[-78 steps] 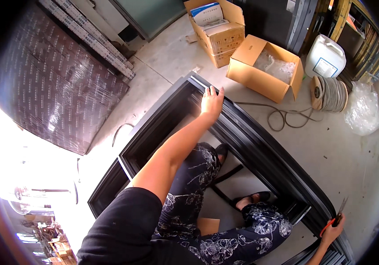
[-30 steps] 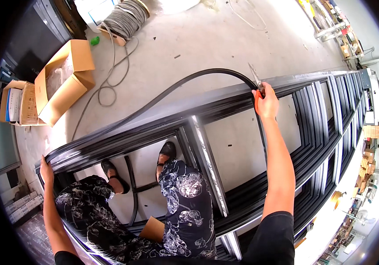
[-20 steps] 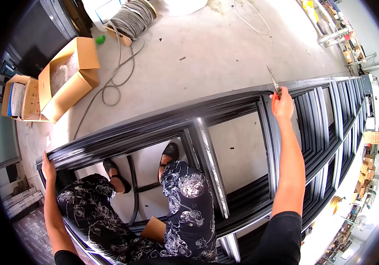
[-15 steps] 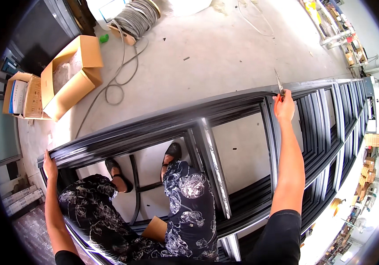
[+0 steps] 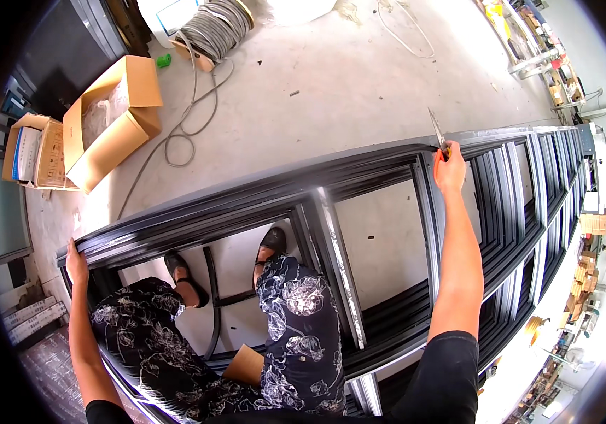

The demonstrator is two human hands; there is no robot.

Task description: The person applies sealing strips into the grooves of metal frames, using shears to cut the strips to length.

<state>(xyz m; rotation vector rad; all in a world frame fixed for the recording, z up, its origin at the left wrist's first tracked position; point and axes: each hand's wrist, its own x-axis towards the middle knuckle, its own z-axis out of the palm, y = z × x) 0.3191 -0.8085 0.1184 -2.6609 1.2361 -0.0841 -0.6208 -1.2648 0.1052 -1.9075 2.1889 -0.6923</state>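
A long stack of black metal frames point(image 5: 331, 280) with crossbars lies across the view, running from lower left to far right. At its left end corner my left hand point(image 5: 77, 263) is closed on the frame's edge; what else its fingers hold, if anything, is hidden. My right hand point(image 5: 451, 168) grips a pair of scissors point(image 5: 437, 127) with orange handles at the far rail, blades pointing up and away over the floor. Along that rail runs a thin black strip point(image 5: 405, 149), its right end reaching my right hand. Whether my fingers pinch it I cannot tell.
Open cardboard boxes point(image 5: 115, 134) stand at the left, near a spool of grey cable point(image 5: 217, 32) with a loose length trailing toward the frames. My feet point(image 5: 272, 242) are inside the frame openings. Shelves point(image 5: 540, 56) line the far right.
The scissors have tipped slightly to the left in my right hand. My left hand stays at the frame's corner. The whole view has shifted a little.
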